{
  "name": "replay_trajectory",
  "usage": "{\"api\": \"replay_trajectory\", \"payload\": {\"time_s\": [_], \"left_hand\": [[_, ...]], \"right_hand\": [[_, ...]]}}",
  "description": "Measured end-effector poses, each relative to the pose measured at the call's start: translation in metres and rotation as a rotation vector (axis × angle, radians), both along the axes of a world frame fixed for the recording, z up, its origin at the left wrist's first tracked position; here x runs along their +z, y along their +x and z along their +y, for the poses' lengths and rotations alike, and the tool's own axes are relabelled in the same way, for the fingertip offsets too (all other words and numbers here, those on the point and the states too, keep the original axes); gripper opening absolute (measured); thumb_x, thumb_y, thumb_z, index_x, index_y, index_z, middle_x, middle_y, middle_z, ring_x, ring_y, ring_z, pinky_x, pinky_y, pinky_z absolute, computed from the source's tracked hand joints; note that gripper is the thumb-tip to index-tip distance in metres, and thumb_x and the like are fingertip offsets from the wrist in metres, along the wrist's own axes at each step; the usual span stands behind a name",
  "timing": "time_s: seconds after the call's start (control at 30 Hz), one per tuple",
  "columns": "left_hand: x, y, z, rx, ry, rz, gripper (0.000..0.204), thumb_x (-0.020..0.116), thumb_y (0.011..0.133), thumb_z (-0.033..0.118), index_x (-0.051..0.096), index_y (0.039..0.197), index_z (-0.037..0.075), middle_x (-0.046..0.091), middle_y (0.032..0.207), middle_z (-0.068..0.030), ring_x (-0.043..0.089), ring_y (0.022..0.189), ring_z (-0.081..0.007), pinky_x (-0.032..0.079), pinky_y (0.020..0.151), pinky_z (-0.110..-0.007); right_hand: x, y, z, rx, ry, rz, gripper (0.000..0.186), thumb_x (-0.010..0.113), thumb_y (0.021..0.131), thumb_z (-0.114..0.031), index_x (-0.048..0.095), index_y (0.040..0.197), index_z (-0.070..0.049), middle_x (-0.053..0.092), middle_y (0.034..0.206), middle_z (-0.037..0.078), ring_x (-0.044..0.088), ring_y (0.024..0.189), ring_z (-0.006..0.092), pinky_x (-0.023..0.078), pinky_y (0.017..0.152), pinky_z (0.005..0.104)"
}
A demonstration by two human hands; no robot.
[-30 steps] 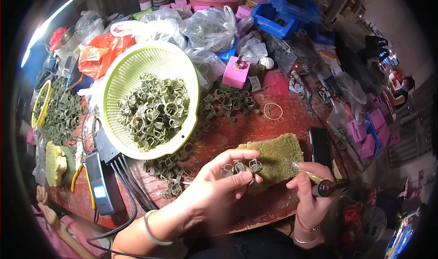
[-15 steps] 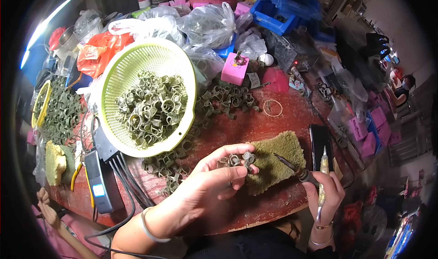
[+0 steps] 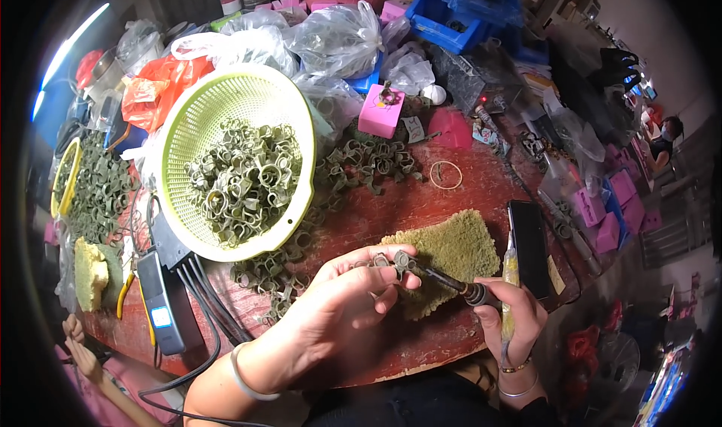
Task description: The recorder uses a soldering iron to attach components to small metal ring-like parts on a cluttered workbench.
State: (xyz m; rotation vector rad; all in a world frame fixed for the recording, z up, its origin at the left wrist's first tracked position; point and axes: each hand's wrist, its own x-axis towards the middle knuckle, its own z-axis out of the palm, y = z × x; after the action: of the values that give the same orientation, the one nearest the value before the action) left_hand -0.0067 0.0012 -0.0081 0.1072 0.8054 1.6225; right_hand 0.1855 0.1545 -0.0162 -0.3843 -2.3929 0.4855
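While the left hand [image 3: 350, 293] hangs above the near edge of the red bench [image 3: 391, 209], we find its grip narrow, thumb and fingers pinching a few small grey-green ring pieces [image 3: 405, 262]. The right hand [image 3: 519, 318], farther along the same edge, has its grip wrapped round the handle of a dark pointed tool [image 3: 449, 281]; we also see a slim yellowish tool [image 3: 511, 265] lodged between its fingers. The dark tip reaches the outermost held piece; we cannot tell whether they touch. Partly behind the hands, near that edge, lies a yellow-green sponge pad [image 3: 462, 246], with a black phone [image 3: 529, 250] just beside it toward the right edge. Nearer the left edge we note a lime colander [image 3: 188, 126] heaped with similar rings [image 3: 248, 182]. More loose rings [image 3: 368, 164] lie on its right; beyond them, toward the far edge, stands a pink block [image 3: 380, 116].
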Motion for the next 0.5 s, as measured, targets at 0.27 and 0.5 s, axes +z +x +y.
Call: {"api": "replay_trajectory", "payload": {"time_s": [0.27,0.5], "left_hand": [[-0.0017,-0.0008,0.0,0.011,-0.012,0.009,0.046,0.06,0.084,0.019,0.05,0.123,-0.003,0.06,0.095,-0.0097,0.044,0.063,-0.0056,0.031,0.044,-0.016],[-0.0005,-0.0008,0.0001,-0.002,-0.028,0.025,0.047,0.061,0.084,0.019,0.05,0.123,-0.003,0.059,0.096,-0.0102,0.044,0.063,-0.0058,0.032,0.045,-0.016]], "right_hand": [[0.0022,-0.0029,-0.0042,-0.023,-0.028,-0.032,0.034,0.068,0.085,-0.033,0.063,0.093,0.001,0.069,0.085,0.012,0.065,0.072,0.0237,0.051,0.066,0.0301],[0.0019,-0.0038,-0.0048,-0.027,-0.005,-0.038,0.034,0.068,0.085,-0.033,0.063,0.093,0.0,0.069,0.085,0.011,0.065,0.071,0.024,0.051,0.065,0.0305]]}}
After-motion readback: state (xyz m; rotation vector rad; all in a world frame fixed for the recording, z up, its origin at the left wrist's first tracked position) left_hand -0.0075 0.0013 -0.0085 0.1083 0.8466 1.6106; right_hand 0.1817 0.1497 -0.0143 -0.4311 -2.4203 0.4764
